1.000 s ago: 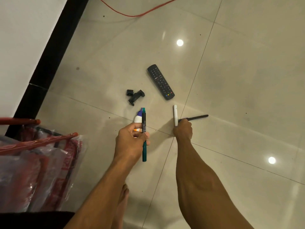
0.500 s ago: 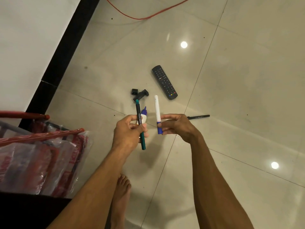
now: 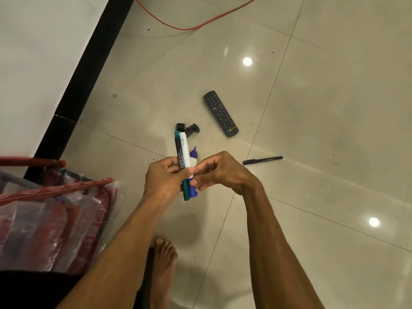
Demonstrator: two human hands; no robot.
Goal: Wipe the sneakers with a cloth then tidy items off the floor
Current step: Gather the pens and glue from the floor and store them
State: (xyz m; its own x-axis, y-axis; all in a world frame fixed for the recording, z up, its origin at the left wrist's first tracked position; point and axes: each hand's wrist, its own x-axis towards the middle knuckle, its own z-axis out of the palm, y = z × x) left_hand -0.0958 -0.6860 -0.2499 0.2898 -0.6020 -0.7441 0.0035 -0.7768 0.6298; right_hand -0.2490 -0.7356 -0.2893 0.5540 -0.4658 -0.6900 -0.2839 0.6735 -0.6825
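Gripping with my left hand (image 3: 165, 177), I am holding a green marker (image 3: 179, 152) and a purple-capped glue bottle (image 3: 193, 154) upright in curled fingers. My right hand (image 3: 220, 172) is pinching the blue lower end of a white marker (image 3: 184, 150), which is touching the green one. Farther right, a remote (image 3: 220, 113) and a black pen (image 3: 262, 160) are lying on the floor (image 3: 334, 108).

**Head view.** A single wide-angle camera worn on the person's head faces forward and steeply down onto the tiled floor (image 3: 323, 108). Both forearms enter from 6 o'clock. The left hand (image 3: 163, 177) and right hand (image 3: 220, 172) meet round the markers (image 3: 184, 150) at frame centre, close to the lens. A bare foot (image 3: 163, 264) lies at 6 o'clock, almost beneath the camera. The remote (image 3: 220, 113) lies farther off at 1 o'clock, and the black skirting (image 3: 89, 74) recedes toward 11 o'clock.
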